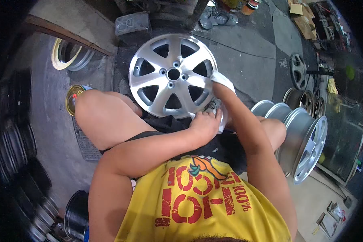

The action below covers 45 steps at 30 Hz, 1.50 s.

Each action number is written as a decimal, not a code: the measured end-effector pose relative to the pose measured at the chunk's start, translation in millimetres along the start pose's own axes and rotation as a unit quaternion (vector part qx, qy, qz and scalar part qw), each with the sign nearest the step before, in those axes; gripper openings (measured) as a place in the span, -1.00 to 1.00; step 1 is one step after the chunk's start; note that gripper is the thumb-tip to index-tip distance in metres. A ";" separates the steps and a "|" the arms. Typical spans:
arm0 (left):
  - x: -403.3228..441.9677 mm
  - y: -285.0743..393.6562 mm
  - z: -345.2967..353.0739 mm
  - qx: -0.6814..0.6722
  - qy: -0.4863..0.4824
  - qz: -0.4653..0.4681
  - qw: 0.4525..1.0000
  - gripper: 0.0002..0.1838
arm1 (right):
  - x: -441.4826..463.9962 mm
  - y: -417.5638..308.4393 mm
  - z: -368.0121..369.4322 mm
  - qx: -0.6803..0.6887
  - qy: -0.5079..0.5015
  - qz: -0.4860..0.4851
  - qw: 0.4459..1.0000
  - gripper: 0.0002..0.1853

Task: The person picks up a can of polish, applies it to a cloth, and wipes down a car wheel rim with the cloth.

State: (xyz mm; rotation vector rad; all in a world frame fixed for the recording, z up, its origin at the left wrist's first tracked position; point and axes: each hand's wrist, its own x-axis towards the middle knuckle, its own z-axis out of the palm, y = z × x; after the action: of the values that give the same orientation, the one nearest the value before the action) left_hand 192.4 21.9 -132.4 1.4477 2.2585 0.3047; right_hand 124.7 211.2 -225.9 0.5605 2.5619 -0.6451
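Observation:
A silver alloy wheel (pixel 174 52) lies face up between the knees, its spokes and center hole showing. My left hand (pixel 207 124) is at the wheel's lower right edge, fingers bent and closed on a white cloth (pixel 222 125). Higher on the right side of the rim is my right hand (pixel 220 89), with another piece of white cloth (pixel 224 80) around its fingers. That cloth touches the rim and hides most of the fingertips.
Several silver wheels (pixel 310 150) stand in a row at the right. A tin can (pixel 71 101) is beside the left knee. Another rim (pixel 81 59) lies at the upper left, and shoes (pixel 225 19) sit on the floor beyond. Black wheels (pixel 76 215) are at the lower left.

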 end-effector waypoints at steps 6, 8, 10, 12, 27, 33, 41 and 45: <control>1.0 -0.5 4.2 0.010 0.013 -0.017 1.000 -0.43 | 0.1 -1.7 1.0 -0.047 0.041 -0.017 0.998 -0.72; -2.1 1.1 3.1 0.015 0.012 -0.010 1.000 -0.43 | -0.6 -0.3 4.4 -0.039 0.046 -0.014 0.998 -0.72; -0.4 3.0 4.1 0.017 0.014 -0.004 1.000 -0.43 | 0.2 0.8 2.7 -0.034 0.050 -0.012 0.998 -0.71; 1.4 2.5 5.2 0.014 0.022 -0.028 0.999 -0.42 | 3.7 2.6 3.5 -0.065 0.041 -0.036 0.996 -0.73; -1.7 5.7 15.0 0.012 0.042 -0.025 0.999 -0.43 | -10.5 -21.3 -10.5 -0.025 0.028 -0.006 0.999 -0.64; 7.2 9.7 24.1 -0.069 -0.022 -0.018 0.997 -0.50 | -42.6 -104.4 -47.9 0.435 -0.123 0.051 0.890 -0.44; 11.5 3.5 29.9 0.039 -0.011 -0.005 0.999 -0.35 | 6.1 -23.9 4.3 0.122 -0.037 0.020 0.992 -0.35; 17.8 9.0 32.9 0.014 -0.035 -0.022 0.999 -0.30 | -1.7 -40.4 -13.4 0.056 -0.031 0.011 0.998 -0.49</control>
State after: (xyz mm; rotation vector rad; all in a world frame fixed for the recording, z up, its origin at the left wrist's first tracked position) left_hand 208.9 40.2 -162.0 1.3985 2.2428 0.2055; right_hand 102.7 185.0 -200.6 0.5959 2.4693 -0.7896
